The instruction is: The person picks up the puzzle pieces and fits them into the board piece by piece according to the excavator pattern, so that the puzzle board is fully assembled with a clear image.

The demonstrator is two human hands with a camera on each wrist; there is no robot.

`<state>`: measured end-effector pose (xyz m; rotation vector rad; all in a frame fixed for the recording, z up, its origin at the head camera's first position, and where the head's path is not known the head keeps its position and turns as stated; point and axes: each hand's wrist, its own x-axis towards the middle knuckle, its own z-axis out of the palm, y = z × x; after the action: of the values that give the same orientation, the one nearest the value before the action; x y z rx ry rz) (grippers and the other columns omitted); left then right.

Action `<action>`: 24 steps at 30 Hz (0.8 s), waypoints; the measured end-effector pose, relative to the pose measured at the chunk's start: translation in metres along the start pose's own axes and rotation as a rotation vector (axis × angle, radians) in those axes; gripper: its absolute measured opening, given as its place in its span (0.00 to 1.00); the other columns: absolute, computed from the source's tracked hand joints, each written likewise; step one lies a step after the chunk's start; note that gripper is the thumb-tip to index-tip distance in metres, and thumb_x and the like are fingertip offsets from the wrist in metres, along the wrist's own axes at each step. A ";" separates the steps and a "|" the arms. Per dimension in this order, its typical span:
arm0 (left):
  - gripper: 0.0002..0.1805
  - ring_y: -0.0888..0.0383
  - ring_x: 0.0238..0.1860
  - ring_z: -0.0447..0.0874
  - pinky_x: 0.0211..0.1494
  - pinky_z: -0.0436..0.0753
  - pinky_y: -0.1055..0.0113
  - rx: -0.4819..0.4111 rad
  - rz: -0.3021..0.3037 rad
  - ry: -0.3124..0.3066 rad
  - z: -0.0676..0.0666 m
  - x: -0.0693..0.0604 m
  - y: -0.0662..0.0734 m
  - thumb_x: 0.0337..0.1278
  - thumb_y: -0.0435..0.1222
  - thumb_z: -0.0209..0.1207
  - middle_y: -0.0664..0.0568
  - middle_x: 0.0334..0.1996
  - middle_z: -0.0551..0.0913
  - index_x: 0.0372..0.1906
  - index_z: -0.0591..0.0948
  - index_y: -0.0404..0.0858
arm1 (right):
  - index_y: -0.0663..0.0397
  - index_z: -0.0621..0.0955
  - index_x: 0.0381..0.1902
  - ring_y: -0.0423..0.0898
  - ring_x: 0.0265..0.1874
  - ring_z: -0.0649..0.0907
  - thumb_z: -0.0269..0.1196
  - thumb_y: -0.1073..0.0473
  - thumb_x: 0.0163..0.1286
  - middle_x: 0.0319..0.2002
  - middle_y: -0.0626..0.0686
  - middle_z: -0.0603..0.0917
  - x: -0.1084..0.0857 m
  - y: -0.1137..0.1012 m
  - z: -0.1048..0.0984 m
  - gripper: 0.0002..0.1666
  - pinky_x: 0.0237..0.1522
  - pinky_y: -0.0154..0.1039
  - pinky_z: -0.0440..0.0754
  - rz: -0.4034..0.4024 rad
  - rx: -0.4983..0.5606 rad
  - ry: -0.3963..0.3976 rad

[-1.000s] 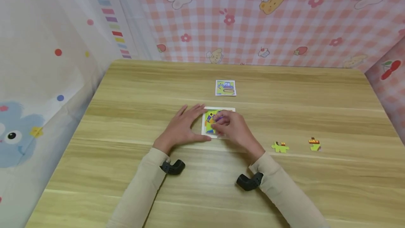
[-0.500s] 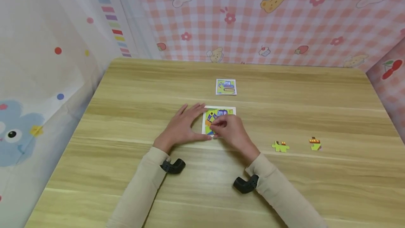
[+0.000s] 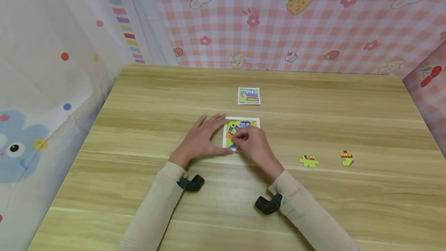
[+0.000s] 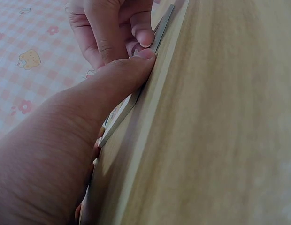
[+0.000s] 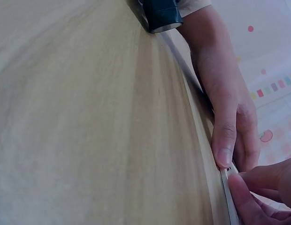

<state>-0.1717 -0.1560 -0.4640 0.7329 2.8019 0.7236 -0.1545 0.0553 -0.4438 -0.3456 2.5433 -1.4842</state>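
Note:
A small jigsaw puzzle board (image 3: 232,127) with a white border and a digger picture lies on the table. My left hand (image 3: 200,138) spans its left side, fingers near the top left corner and thumb along the lower edge. In the left wrist view that thumb (image 4: 122,72) lies straight against the board's edge. My right hand (image 3: 256,144) is over the board's lower part, thumb and forefinger pinched together on a puzzle piece mostly hidden by the fingers. The right wrist view has the right fingertips (image 5: 239,185) at the board's edge, close to the left thumb.
Two loose yellow-green puzzle pieces lie on the right of the table, one nearer (image 3: 309,161) and one farther right (image 3: 347,159). Behind the board is a small picture card (image 3: 249,96) of a digger. A pink checked cloth (image 3: 271,22) hangs behind the wooden table (image 3: 156,96).
My right hand has moved slightly down and left over the board, uncovering more of its upper picture, and is nearly still in the last half second. My left hand stays in place.

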 end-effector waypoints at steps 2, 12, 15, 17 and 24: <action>0.57 0.59 0.82 0.48 0.84 0.34 0.57 0.000 -0.001 0.001 0.000 0.000 0.000 0.48 0.72 0.66 0.58 0.82 0.56 0.81 0.63 0.50 | 0.64 0.90 0.34 0.41 0.24 0.85 0.68 0.70 0.68 0.32 0.55 0.89 0.000 0.000 0.000 0.05 0.30 0.33 0.85 -0.032 -0.055 0.004; 0.58 0.59 0.83 0.47 0.84 0.34 0.57 0.006 0.001 -0.001 0.000 0.000 -0.001 0.48 0.72 0.66 0.59 0.82 0.55 0.81 0.62 0.50 | 0.69 0.89 0.43 0.47 0.37 0.83 0.73 0.67 0.62 0.43 0.59 0.84 -0.002 -0.007 -0.005 0.12 0.40 0.39 0.86 -0.103 -0.232 -0.099; 0.57 0.59 0.82 0.47 0.84 0.34 0.57 0.000 0.005 -0.001 -0.001 0.000 0.000 0.48 0.71 0.67 0.58 0.82 0.56 0.81 0.63 0.49 | 0.69 0.89 0.44 0.47 0.37 0.83 0.73 0.67 0.62 0.44 0.59 0.84 -0.002 -0.009 -0.005 0.13 0.41 0.38 0.86 -0.101 -0.256 -0.120; 0.57 0.59 0.82 0.47 0.84 0.34 0.58 0.000 0.009 -0.001 -0.001 0.000 0.000 0.49 0.70 0.67 0.58 0.82 0.56 0.81 0.63 0.49 | 0.69 0.89 0.43 0.47 0.36 0.83 0.74 0.67 0.62 0.43 0.58 0.84 -0.002 -0.009 -0.005 0.12 0.41 0.38 0.86 -0.114 -0.279 -0.125; 0.57 0.59 0.83 0.47 0.84 0.34 0.58 0.000 0.013 0.000 -0.001 -0.001 0.000 0.49 0.70 0.67 0.58 0.82 0.55 0.81 0.63 0.49 | 0.64 0.91 0.38 0.48 0.38 0.83 0.72 0.67 0.64 0.40 0.56 0.86 -0.002 -0.010 -0.003 0.06 0.44 0.41 0.86 -0.186 -0.363 -0.142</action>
<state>-0.1715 -0.1569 -0.4636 0.7525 2.8000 0.7254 -0.1525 0.0541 -0.4338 -0.7278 2.7153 -0.9974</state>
